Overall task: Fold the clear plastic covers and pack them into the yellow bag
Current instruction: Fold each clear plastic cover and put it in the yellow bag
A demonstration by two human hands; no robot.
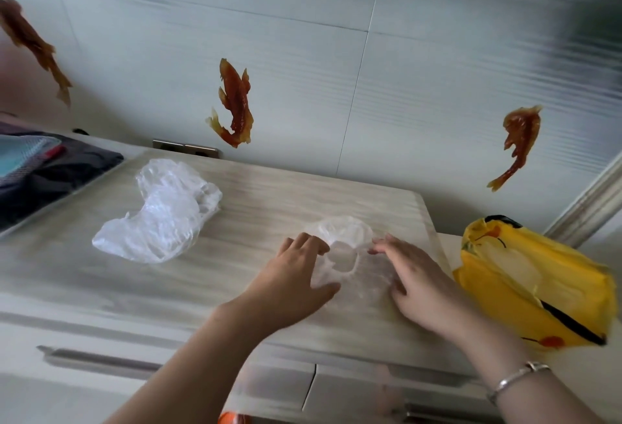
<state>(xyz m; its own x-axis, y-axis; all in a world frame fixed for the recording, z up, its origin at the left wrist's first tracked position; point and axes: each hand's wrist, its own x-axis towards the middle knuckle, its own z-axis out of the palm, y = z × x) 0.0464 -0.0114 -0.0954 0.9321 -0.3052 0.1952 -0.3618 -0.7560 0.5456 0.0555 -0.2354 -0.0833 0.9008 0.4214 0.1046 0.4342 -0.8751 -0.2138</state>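
While both hands lie flat on the worktop (pixel 235 292), one clear plastic cover (pixel 346 255) is spread between and under them. Left hand (pixel 296 275): fingers (pixel 303 243) straight, released, tips pressing the cover's left edge, thumb on its near side. Right hand (pixel 414 275): fingers straight, released, resting on the cover's right part. Elastic opening of the cover shows between the two hands. Heap of further clear covers (pixel 161 211): far left of the worktop, well apart from both hands. Yellow bag (pixel 538 285): crumpled, at the worktop's right edge, just beside the right hand. Bracelet (pixel 515 380) on the right wrist.
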